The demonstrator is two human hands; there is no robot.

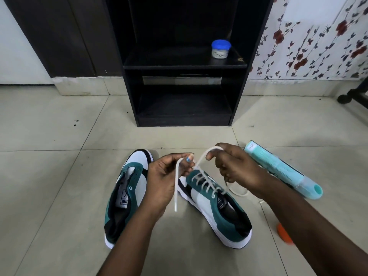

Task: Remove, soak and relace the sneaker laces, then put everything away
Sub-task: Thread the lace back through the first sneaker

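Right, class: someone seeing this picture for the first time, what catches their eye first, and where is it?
Front and centre, the left hand and right hand each pinch the white lace above the right sneaker, which is partly laced. Beside it, the left sneaker has bare eyelets. Behind stands a black shelf with a blue-lidded jar, and a teal tube lies on the floor at right.

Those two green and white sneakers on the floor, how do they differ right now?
The left green and white sneaker has bare eyelets and no lace, while the right green and white sneaker has a white lace crossed through its eyelets. Nobody touches the left sneaker; the left hand and right hand each pinch a part of the right sneaker's lace. Both share the same colours and stand on the tiled floor, toes pointing away.
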